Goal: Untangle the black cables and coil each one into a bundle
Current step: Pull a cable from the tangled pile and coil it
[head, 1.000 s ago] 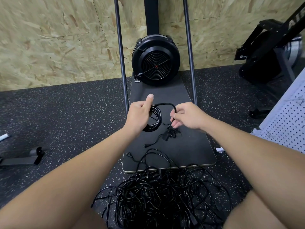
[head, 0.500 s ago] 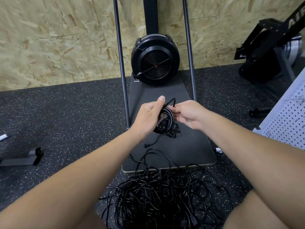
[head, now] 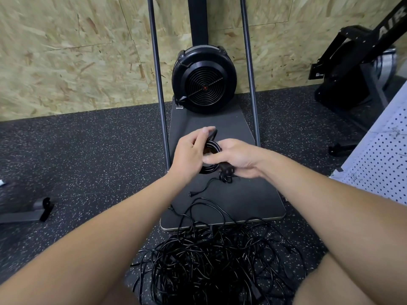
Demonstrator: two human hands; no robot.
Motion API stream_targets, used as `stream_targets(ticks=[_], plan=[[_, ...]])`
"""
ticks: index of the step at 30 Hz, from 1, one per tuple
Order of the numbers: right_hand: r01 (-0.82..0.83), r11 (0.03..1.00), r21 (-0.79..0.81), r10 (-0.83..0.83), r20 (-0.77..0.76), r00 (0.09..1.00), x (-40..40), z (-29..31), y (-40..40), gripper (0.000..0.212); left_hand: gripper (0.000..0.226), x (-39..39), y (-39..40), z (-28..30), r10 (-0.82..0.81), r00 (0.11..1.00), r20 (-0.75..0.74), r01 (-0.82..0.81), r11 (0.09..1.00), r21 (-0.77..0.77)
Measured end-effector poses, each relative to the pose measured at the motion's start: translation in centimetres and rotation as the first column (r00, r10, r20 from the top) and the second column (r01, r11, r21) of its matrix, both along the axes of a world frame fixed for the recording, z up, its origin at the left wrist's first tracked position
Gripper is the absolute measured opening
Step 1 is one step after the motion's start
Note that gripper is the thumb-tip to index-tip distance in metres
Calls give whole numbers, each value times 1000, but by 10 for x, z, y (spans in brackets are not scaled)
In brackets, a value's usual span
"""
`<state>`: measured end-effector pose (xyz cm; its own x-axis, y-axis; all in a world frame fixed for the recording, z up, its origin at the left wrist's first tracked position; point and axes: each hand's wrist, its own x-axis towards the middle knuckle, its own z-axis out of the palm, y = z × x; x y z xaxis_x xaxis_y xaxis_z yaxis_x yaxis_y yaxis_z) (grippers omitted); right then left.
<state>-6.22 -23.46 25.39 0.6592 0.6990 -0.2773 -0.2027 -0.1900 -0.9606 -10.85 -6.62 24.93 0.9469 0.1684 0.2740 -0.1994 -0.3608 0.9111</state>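
Left hand (head: 189, 154) grips coiled cable (head: 212, 146) above the black platform (head: 253, 194) — right hand (head: 235, 158) pinches its loose end against the coil. Tangled cable pile (head: 211, 263) on the floor, near edge of platform.

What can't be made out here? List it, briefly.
- Black coiled cable bundle, head view: the left hand and right hand cover most of it, so its number of loops is hidden.
- Tangled pile of black cables, head view: cut off by the bottom edge, strands overlap, so the cable count cannot be told.
- Small black plug on the dark flat board: too small to identify its type.
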Motion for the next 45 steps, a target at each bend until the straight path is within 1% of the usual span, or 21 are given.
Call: stream_targets(ticks=[4,6,7,9,11,13,16,18,22,24,25,27,30,32,34,36,37,39,42,44,45], plan=[[-39,973,-227,99,256,961,7,-1,-16,31,39,3,13,-10,60,996,-69,-58,998,35],[30,935,-353,137,437,889,5,5,-20,30,40,3,18,-14,92,990,-105,-86,995,53],[92,923,-375,132,530,837,3,9,-21,31,40,3,20,-15,101,988,-116,-95,994,55],[192,930,-314,51,628,777,4,14,-24,37,43,4,22,-12,101,987,-123,-99,995,27],[256,941,-221,-59,637,768,7,17,-28,38,47,4,21,-6,77,988,-131,-78,997,-6],[331,935,-129,-184,621,762,11,20,-32,37,53,3,16,-1,11,985,-170,-21,998,-56],[445,896,8,-386,510,769,18,21,-38,36,57,-1,9,2,-72,973,-220,43,990,-133],[487,873,32,-450,440,777,22,19,-42,35,52,-2,7,3,-75,973,-217,37,984,-174],[469,883,-38,-422,373,826,21,11,-42,34,53,-2,9,7,0,982,-189,-30,987,-159],[454,882,-129,-360,437,824,20,5,-40,34,40,-2,11,9,6,985,-174,-31,989,-142],[447,877,-177,-315,490,813,20,2,-40,34,40,-3,12,10,-20,984,-176,-6,989,-149],[434,871,-228,-254,547,797,20,-2,-39,36,48,-4,15,10,-54,980,-190,27,990,-141],[381,890,-249,-185,568,802,17,-4,-35,36,47,-5,19,12,34,986,-161,-51,993,-107],[332,917,-221,-163,553,817,13,-1,-31,36,47,-4,24,15,96,986,-134,-117,981,-154],[280,928,-247,-71,618,783,11,2,-29,32,49,-2,28,16,131,983,-126,-154,968,-199],[256,892,-372,108,727,678,10,1,-25,29,50,-5,24,15,112,981,-161,-144,968,-206],[276,870,-409,152,754,639,10,-2,-23,32,49,-7,20,15,87,981,-172,-122,971,-204],[330,862,-384,94,763,640,13,-8,-22,33,44,-10,11,11,16,983,-181,-58,972,-229],[374,882,-288,-62,715,697,14,-7,-24,26,38,-9,-1,9,-55,981,-188,2,962,-273],[375,898,-231,-146,648,748,14,-3,-24,25,40,-8,-2,11,-52,979,-197,2,968,-249],[366,909,-201,-188,584,789,15,-3,-23,25,42,-9,-3,13,-47,979,-197,0,973,-230]])
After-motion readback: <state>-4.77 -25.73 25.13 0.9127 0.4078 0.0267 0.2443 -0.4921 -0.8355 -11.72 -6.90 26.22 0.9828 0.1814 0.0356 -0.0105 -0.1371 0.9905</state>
